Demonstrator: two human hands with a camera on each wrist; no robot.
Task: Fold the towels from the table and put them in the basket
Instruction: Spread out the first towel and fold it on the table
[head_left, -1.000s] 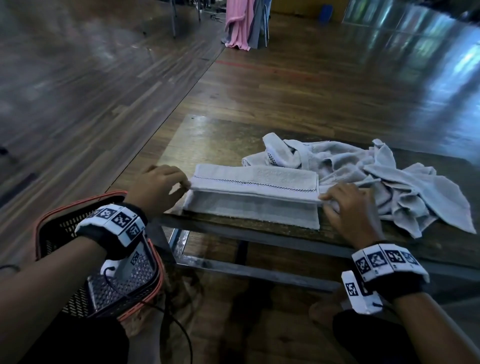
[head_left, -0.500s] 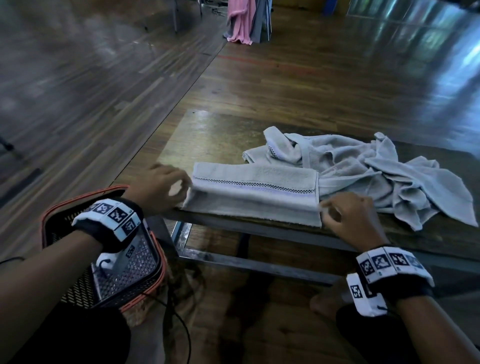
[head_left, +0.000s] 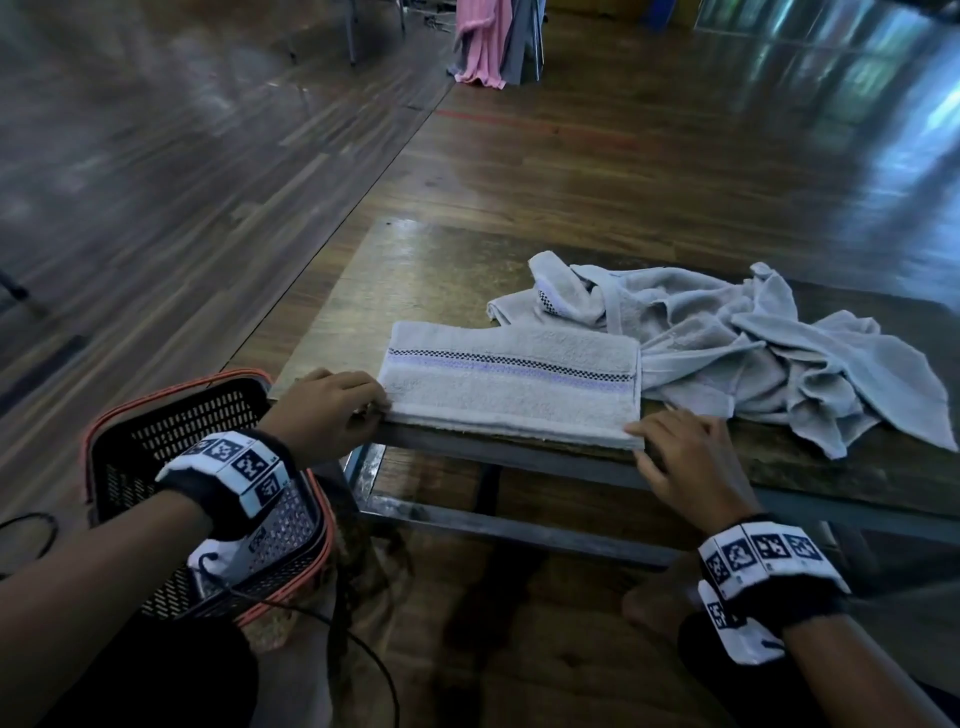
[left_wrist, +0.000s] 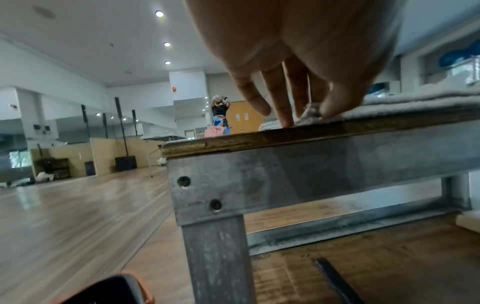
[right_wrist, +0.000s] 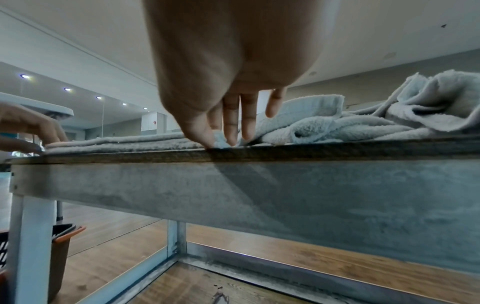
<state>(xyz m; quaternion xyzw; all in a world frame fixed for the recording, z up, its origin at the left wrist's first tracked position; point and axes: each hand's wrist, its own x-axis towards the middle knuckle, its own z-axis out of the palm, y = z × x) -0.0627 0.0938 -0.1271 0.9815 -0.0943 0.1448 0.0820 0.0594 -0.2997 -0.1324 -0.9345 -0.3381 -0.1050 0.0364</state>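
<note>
Dark wooden flooring stretches away behind a low table with a worn wooden top and a grey metal frame. From the head view, a folded towel lies flat along the table's near edge, its checked and lilac stripe running left to right. The left hand pinches the towel's near left corner; the right hand pinches the near right corner. Just beyond and to the right, a heap of unfolded towels lies crumpled on the tabletop, touching the folded one's far right side. A black basket with an orange rim stands on the floor at the left, beside the table and under the left forearm. Pink cloth hangs far off at the back.

In the left wrist view, the left hand reaches down onto the table edge, thumb and fingers nipping the towel corner (a small tuft bunched between them). A person stands far across the hall.

In the right wrist view, the right hand comes down onto the tabletop, thumb and forefinger gripping a bunched bit of the folded towel, with the crumpled heap to the right and the basket low at the left.
</note>
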